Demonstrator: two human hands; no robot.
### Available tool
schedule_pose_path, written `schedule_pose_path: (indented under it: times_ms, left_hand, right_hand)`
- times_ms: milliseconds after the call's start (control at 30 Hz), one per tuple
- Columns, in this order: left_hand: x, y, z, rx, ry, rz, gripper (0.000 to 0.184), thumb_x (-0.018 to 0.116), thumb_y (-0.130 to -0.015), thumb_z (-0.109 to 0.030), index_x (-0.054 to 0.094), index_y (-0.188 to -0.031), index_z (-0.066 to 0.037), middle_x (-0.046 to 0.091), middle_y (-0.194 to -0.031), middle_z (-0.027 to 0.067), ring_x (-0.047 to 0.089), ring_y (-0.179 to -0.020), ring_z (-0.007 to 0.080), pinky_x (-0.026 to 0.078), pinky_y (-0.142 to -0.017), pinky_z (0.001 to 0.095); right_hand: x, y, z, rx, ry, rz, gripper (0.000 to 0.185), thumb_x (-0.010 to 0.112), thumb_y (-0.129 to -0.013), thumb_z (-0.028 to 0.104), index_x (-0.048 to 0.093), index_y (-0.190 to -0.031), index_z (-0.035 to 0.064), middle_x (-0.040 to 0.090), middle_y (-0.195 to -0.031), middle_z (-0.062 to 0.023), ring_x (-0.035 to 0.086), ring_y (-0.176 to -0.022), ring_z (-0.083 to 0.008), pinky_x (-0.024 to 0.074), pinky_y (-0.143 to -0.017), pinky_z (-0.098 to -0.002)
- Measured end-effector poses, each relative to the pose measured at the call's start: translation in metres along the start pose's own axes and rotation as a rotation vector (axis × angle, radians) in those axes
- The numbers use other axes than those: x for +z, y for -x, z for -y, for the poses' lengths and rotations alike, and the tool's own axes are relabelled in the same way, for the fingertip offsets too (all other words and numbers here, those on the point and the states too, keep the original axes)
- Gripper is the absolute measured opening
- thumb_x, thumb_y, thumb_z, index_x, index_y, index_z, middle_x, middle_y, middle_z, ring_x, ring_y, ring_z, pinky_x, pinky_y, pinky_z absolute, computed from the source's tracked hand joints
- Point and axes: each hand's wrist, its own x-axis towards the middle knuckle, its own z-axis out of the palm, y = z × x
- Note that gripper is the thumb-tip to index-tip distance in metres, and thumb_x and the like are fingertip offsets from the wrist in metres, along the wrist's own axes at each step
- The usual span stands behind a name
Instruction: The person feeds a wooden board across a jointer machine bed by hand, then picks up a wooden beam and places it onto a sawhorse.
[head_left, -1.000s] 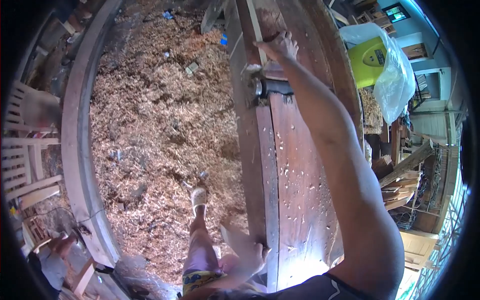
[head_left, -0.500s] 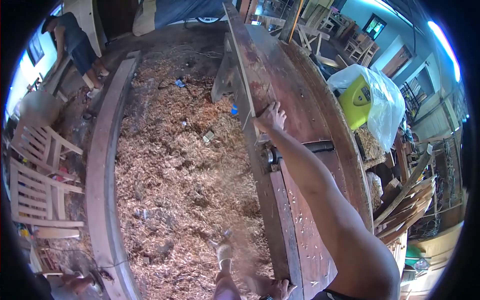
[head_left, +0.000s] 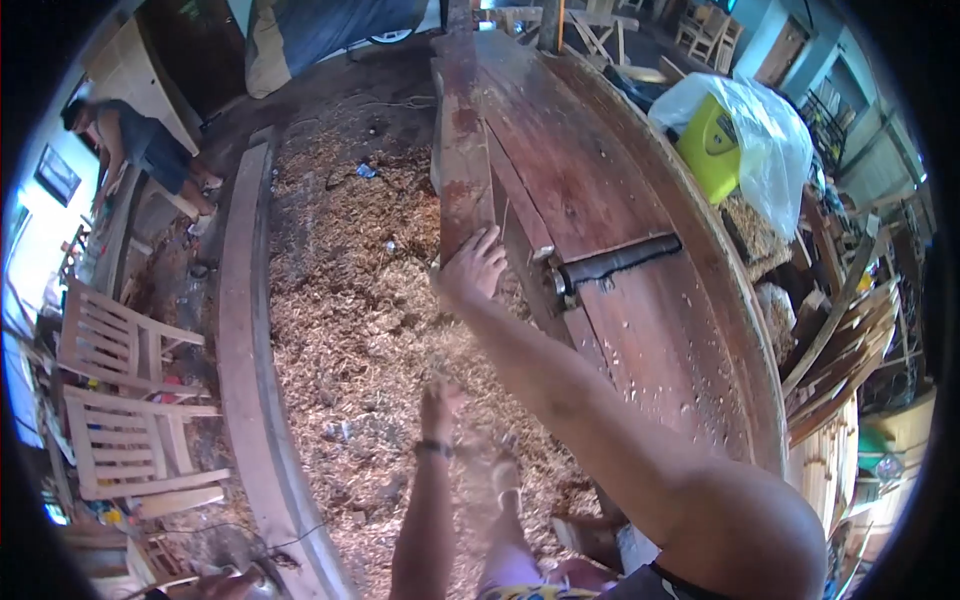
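1. A long, narrow wooden board (head_left: 466, 205), straight-sided and reddish brown, has darker red, worn-looking patches along its broad upper face.
2. It runs lengthwise away from the camera, its broad face turned up, from just left of the picture's middle toward the top edge; the exact far end is hard to make out.
3. It lies along the left side of a large reddish wooden worktable (head_left: 590, 190), angled slightly away from the tabletop's planks at its near part.
4. Its near end is partly covered by the right hand (head_left: 476, 264), beside the shavings-covered floor (head_left: 350, 290).
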Motion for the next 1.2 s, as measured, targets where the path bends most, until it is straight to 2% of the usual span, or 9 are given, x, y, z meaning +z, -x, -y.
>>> schedule_pose_path:
  times_ms: [67, 133, 333, 467, 733, 933, 1000, 1067, 1200]
  left_hand:
    - [-0.03, -0.009, -0.048, -0.175, 0.703, -0.161, 0.075, 0.039, -0.101, -0.064, 0.049, -0.14, -0.002, 0.057, -0.137, 0.0234, 0.06, -0.121, 0.029, 0.048, -0.101, 0.044]
    - [-0.05, -0.018, -0.078, -0.238, 0.777, -0.006, 0.091, 0.038, -0.097, -0.072, 0.027, -0.156, -0.003, 0.043, -0.153, 0.0208, 0.051, -0.132, 0.0339, 0.04, -0.11, 0.0519]
    - [-0.028, -0.016, -0.074, -0.163, 1.217, 0.34, 0.087, 0.039, -0.098, -0.07, 0.026, -0.158, -0.007, 0.04, -0.156, 0.0155, 0.045, -0.138, 0.0333, 0.035, -0.117, 0.0455]
    - [-0.008, 0.031, -0.041, -0.014, 1.049, 0.324, 0.09, 0.043, -0.097, -0.069, 0.025, -0.158, -0.005, 0.037, -0.159, 0.0104, 0.042, -0.141, 0.0292, 0.034, -0.119, 0.0436]
    - [0.065, 0.176, -0.01, -0.36, 0.89, 0.253, 0.074, 0.061, -0.097, -0.052, 0.041, -0.15, -0.004, 0.054, -0.147, 0.0088, 0.055, -0.129, 0.0264, 0.045, -0.109, 0.0404]
    - [0.111, 0.349, -0.011, -0.332, 0.728, 0.156, 0.059, 0.073, -0.092, -0.038, 0.059, -0.133, 0.002, 0.069, -0.123, 0.012, 0.069, -0.104, 0.0259, 0.059, -0.083, 0.0374]
    - [0.119, 0.409, -0.018, -0.344, 0.368, 0.001, 0.06, 0.08, -0.085, -0.036, 0.065, -0.121, 0.01, 0.072, -0.111, 0.015, 0.072, -0.09, 0.0256, 0.059, -0.079, 0.0348]
    - [0.124, 0.453, 0.009, -0.331, 0.217, -0.043, 0.062, 0.086, -0.078, -0.034, 0.067, -0.113, 0.014, 0.073, -0.107, 0.0188, 0.071, -0.085, 0.0229, 0.058, -0.076, 0.0343]
    - [0.12, 0.548, 0.054, -0.175, 0.083, -0.078, 0.057, 0.087, -0.074, -0.039, 0.072, -0.101, 0.008, 0.074, -0.092, 0.0157, 0.071, -0.079, 0.0217, 0.056, -0.068, 0.0358]
  right_hand:
    - [0.003, 0.035, -0.005, 0.016, -0.016, 0.033, 0.111, 0.065, -0.085, 0.058, 0.013, -0.156, -0.0095, 0.01, -0.164, -0.0261, 0.03, -0.142, -0.0471, 0.0289, -0.115, -0.0512]
    - [0.005, 0.068, -0.016, 0.044, -0.064, 0.073, 0.11, 0.062, -0.087, 0.06, 0.01, -0.156, -0.0092, 0.008, -0.164, -0.0262, 0.027, -0.143, -0.0482, 0.0282, -0.116, -0.0513]
    - [0.019, 0.158, -0.048, -0.022, -0.189, 0.031, 0.103, 0.055, -0.091, 0.06, 0.015, -0.155, -0.0104, 0.009, -0.164, -0.0264, 0.028, -0.142, -0.0473, 0.0229, -0.119, -0.0522]
    - [0.001, 0.207, -0.087, -0.146, -0.127, 0.211, 0.084, 0.032, -0.103, 0.053, 0.014, -0.157, -0.0079, 0.008, -0.166, -0.0238, 0.029, -0.143, -0.0463, 0.026, -0.119, -0.0506]
    - [-0.014, 0.339, -0.193, -0.172, -0.279, 0.331, 0.077, 0.048, -0.099, 0.031, 0.014, -0.157, -0.0071, 0.001, -0.167, -0.0206, 0.035, -0.14, -0.0469, 0.0431, -0.111, -0.0504]
    - [-0.04, 0.478, -0.283, -0.441, -0.052, 0.375, 0.086, 0.058, -0.09, 0.03, 0.019, -0.151, -0.016, 0.012, -0.159, -0.0378, 0.04, -0.135, -0.0535, 0.0435, -0.109, -0.0539]
    - [-0.006, 0.528, -0.315, -0.517, -0.013, 0.368, 0.088, 0.06, -0.088, 0.031, 0.02, -0.149, -0.0181, 0.015, -0.156, -0.0417, 0.04, -0.136, -0.0546, 0.0423, -0.11, -0.0543]
    - [0.043, 0.572, -0.338, -0.445, -0.449, 0.293, 0.088, 0.058, -0.089, 0.03, 0.016, -0.151, -0.0168, 0.015, -0.159, -0.0385, 0.024, -0.147, -0.0497, 0.0481, -0.104, -0.0505]
    - [0.022, 0.668, -0.372, -0.588, -0.684, 0.145, 0.09, 0.059, -0.086, 0.025, 0.012, -0.154, -0.0116, 0.02, -0.157, -0.0384, 0.045, -0.136, -0.0447, 0.0451, -0.106, -0.0474]
